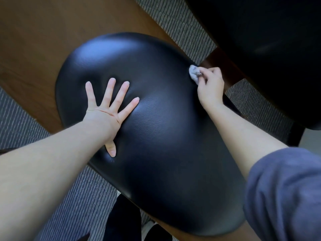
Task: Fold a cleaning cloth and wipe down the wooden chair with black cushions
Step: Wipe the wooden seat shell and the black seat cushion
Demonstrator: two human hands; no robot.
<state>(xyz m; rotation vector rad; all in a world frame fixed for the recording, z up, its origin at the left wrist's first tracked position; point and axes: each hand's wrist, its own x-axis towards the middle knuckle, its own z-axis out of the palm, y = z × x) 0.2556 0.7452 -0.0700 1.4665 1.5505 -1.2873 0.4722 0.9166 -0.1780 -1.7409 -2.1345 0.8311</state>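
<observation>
A glossy black cushion (156, 136) of the chair fills the middle of the head view. My left hand (107, 108) lies flat on it with the fingers spread, pressing a dent into the padding. My right hand (210, 86) grips a small bunched grey cloth (194, 72) against the cushion's far right edge, next to a dark wooden part of the chair frame (224, 68). A second black cushion (271, 49) looms at the upper right.
A brown wooden surface (43, 40) lies to the upper left, beyond the cushion. Grey ribbed carpet (78, 197) covers the floor around the chair. My dark trouser leg (121, 221) shows at the bottom.
</observation>
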